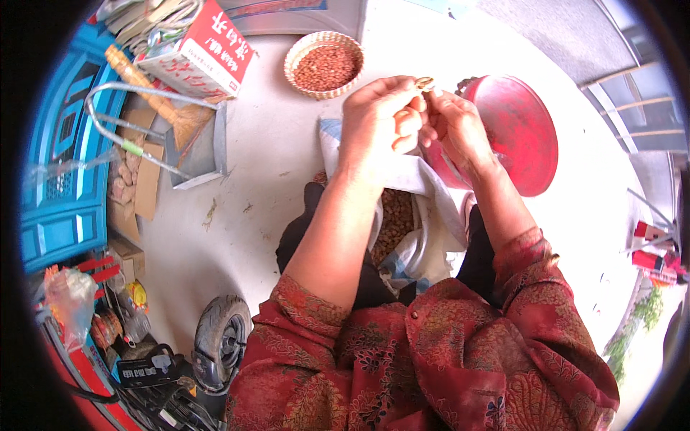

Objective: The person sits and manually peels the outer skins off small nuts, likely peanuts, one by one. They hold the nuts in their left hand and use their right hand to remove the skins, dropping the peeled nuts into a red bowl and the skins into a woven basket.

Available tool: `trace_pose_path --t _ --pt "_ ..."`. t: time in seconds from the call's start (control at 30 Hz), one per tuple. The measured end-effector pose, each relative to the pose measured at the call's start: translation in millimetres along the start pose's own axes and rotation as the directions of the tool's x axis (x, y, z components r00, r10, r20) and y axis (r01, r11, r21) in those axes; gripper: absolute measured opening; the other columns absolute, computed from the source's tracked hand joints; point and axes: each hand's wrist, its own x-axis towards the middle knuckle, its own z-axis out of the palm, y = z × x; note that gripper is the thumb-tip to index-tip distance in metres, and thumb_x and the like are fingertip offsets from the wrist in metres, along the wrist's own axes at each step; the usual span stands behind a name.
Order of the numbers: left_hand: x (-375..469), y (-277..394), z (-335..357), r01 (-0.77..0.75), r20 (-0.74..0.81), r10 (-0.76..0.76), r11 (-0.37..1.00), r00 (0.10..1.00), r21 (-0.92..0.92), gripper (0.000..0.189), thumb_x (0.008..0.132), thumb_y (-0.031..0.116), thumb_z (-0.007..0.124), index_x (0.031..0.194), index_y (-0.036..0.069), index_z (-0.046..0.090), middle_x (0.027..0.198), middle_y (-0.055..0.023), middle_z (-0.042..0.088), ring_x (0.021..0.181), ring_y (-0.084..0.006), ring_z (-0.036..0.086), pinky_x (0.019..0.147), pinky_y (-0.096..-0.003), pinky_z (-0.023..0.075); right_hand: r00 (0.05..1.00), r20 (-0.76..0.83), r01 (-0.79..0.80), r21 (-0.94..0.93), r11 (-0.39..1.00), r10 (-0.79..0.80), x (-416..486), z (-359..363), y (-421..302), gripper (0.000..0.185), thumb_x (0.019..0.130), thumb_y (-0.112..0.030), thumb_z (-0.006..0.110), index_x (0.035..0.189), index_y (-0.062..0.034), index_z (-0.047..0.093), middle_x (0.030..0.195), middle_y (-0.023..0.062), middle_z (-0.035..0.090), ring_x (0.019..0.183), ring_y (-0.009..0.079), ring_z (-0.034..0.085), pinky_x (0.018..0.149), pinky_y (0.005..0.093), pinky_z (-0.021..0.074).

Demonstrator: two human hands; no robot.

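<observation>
My left hand (384, 110) and my right hand (458, 121) meet in front of me, fingertips together. A small, light brown peanut pod (425, 84) is pinched between the fingers of both. Below my wrists, between my legs, stands a white woven sack (439, 207) with its mouth turned down. Many unshelled brown peanuts (396, 218) show inside it. A red basin (520, 137) lies just beyond my right hand, partly covered by that hand and the sack. Past my left hand, a round woven basket (288, 64) holds reddish shelled peanut kernels (328, 67).
At the left are a metal dustpan (197, 156) with a long looped handle, a straw broom (183, 118) and a red and white carton (215, 51). Blue cabinet doors (70, 134) stand behind them. A wheel (223, 334) is near my left side.
</observation>
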Motion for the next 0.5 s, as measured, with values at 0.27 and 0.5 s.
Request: trace_pose_path --t 0.27,0.5 --pt "18 -42 26 0.061 0.025 -0.067 0.977 0.997 0.203 0.015 0.09 0.014 0.058 0.087 0.0 0.055 0.069 -0.0058 0.054 0.043 -0.0045 0.04 0.033 -0.0187 0.0269 0.959 -0.062 0.262 -0.166 0.951 -0.275 -40 -28 -20 0.025 0.091 -0.021 0.06 0.107 -0.0013 0.062 0.069 -0.0037 0.056 0.057 0.0017 0.044 0.048 0.018 0.0353" --pt "32 -77 55 0.197 -0.022 -0.21 0.868 0.977 0.456 0.037 0.095 0.035 0.051 0.08 0.001 0.055 0.061 -0.0033 0.049 0.038 -0.0048 0.036 0.031 -0.0197 0.0237 0.945 0.01 0.327 -0.101 0.94 -0.328 -50 -74 -11 0.016 0.092 -0.009 0.057 0.098 0.0057 0.059 0.083 0.0088 0.064 0.072 0.013 0.062 0.067 0.0243 0.0502"
